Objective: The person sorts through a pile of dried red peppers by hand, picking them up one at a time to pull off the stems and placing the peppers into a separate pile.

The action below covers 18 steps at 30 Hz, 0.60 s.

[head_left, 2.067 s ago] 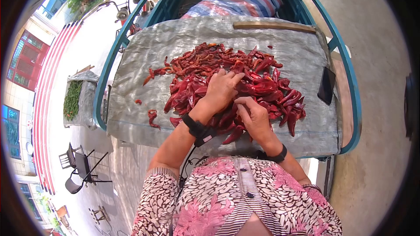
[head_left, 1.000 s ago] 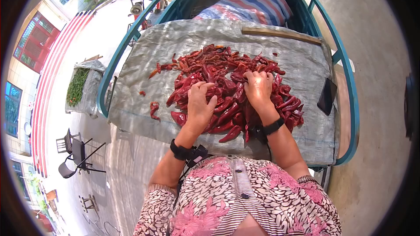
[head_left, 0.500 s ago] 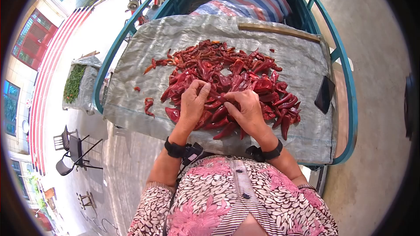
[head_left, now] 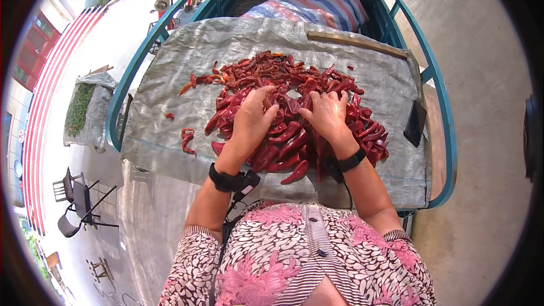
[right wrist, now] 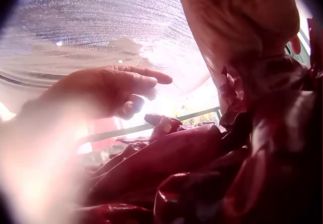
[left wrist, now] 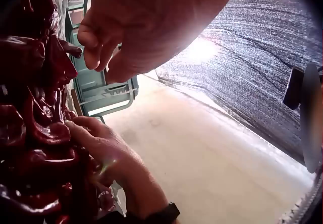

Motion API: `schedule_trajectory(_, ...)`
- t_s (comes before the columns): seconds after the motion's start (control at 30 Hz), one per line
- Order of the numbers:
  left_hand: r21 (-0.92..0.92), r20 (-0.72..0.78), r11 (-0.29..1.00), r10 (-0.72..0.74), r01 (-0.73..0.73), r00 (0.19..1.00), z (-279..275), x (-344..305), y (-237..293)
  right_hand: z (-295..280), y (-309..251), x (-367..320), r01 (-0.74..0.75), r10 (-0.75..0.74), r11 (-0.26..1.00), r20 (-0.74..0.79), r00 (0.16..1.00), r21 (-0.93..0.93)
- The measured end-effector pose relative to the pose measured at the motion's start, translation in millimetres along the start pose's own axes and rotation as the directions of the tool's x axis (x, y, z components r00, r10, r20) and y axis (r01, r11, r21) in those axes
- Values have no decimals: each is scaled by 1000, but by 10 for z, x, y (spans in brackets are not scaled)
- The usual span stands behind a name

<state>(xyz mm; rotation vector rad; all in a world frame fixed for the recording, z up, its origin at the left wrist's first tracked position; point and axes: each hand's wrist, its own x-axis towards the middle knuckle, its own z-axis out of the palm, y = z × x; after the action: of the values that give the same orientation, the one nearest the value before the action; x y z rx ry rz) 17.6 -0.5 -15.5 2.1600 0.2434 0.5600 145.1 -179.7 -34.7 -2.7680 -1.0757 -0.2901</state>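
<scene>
A heap of shiny dark red chili peppers lies on a grey woven sheet, smaller shrivelled red chilies spread along its far side. Over the heap's left part, the left hand is raised with thumb apart from the fingers; the left wrist view shows nothing between them. Farther right, the right hand lies palm down, its spread fingers on the peppers. From the right wrist, glossy peppers fill the foreground, close below that hand's fingers. The left hand appears there above the heap, forefinger extended.
The sheet covers one end of a teal cart bed with side rails. A wooden strip and a phone lie on it. Behind is a striped bag. Chairs and a sack of green produce stand left.
The hands worked close together over the heap half a second ago, the right pinching a pepper. Now they are apart, the right hand farther forward with fingers spread, the left slightly higher.
</scene>
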Motion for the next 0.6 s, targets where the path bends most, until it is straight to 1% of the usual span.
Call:
schedule_trajectory(0.03, -13, 10, 1000, 8, -8, 1000, 16, -14, 6, 9, -21, 13, -1, 1, 1000, 42, 999, 0)
schedule_trajectory(0.07, -27, 21, 1000, 14, -14, 1000, 34, -29, 9, 34, -30, 30, -9, 8, 1000, 36, 999, 24)
schedule_trajectory(0.17, -51, 62, 998, 30, -27, 998, 63, -27, -39, 2, -48, 35, -88, 86, 968, 20, 996, 237)
schedule_trajectory(0.2, -60, 66, 998, 36, -32, 997, 70, -14, -54, 4, -39, 35, -113, 136, 892, -22, 990, 437)
schedule_trajectory(0.23, -67, 69, 997, 40, -35, 997, 74, -4, -63, 10, -24, 18, -120, 193, 775, -51, 980, 620)
schedule_trajectory(0.27, -118, 72, 993, 24, -16, 997, 84, 5, -58, 21, -26, -10, -112, 256, 621, -65, 965, 776)
schedule_trajectory(0.33, -217, 87, 976, -6, 25, 996, 109, 37, 3, -302, -222, -94, -108, 257, 590, -59, 965, 800)
schedule_trajectory(0.37, -234, 122, 972, 6, 22, 993, 113, 42, 27, -413, -319, -151, -109, 261, 574, -55, 964, 812)
schedule_trajectory(0.4, -250, 157, 968, 20, 20, 987, 115, 50, 53, -406, -363, -201, -59, 223, 523, -69, 972, 850)
schedule_trajectory(0.43, -267, 190, 964, 38, 15, 981, 122, 63, 58, -406, -387, -236, -31, 193, 521, -83, 978, 853)
schedule_trajectory(0.47, -295, 115, 946, 175, -135, 978, 216, 63, -63, -411, -404, -259, -1, 163, 518, -97, 982, 855)
schedule_trajectory(0.5, -241, 143, 963, 157, -120, 977, 185, 71, -55, -420, -422, -277, 29, 132, 514, -112, 985, 857)
schedule_trajectory(0.53, -186, 170, 977, 137, -105, 976, 105, 75, -19, -475, -449, -288, 11, 152, 497, -100, 983, 867)
schedule_trajectory(0.57, -131, 196, 987, 114, -89, 974, 16, 77, 21, -456, -429, -293, 28, 167, 582, -153, 974, 812)
schedule_trajectory(0.6, -82, 130, 993, 97, -87, 987, -79, 89, 64, -430, -389, -293, 41, 175, 661, -207, 963, 749)
